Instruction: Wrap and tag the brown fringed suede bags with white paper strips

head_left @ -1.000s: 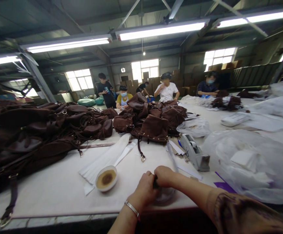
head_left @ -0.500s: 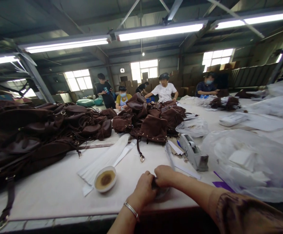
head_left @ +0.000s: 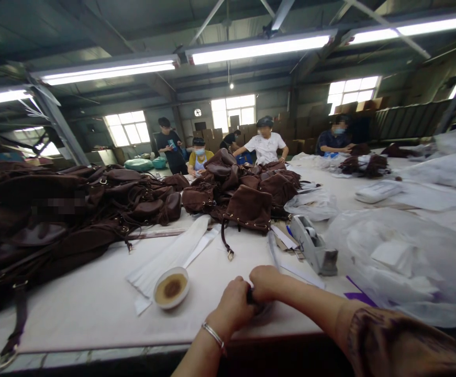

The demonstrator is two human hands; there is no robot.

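Observation:
Close together at the front edge of the table, my left hand point(head_left: 236, 302) and my right hand point(head_left: 266, 284) are both closed around a small dark thing point(head_left: 250, 296). My fingers cover most of it, so its kind cannot be made out. To the left of my hands stands a round white bowl point(head_left: 171, 288) with a tan, brown-centred content. Beyond my hands a dark brown drawstring bag point(head_left: 248, 207) lies at the front of a pile, its buckled strap point(head_left: 226, 240) hanging toward me.
A large heap of brown bags point(head_left: 74, 220) covers the left side. White paper strips point(head_left: 168, 262) lie behind the bowl. To the right are a grey tape dispenser point(head_left: 314, 248) and a big clear plastic bag point(head_left: 400, 262). Several co-workers stand or sit across the table.
My hands stay together in nearly the same place, with only a slight shift of the fingers around the dark thing. The view has moved very slightly.

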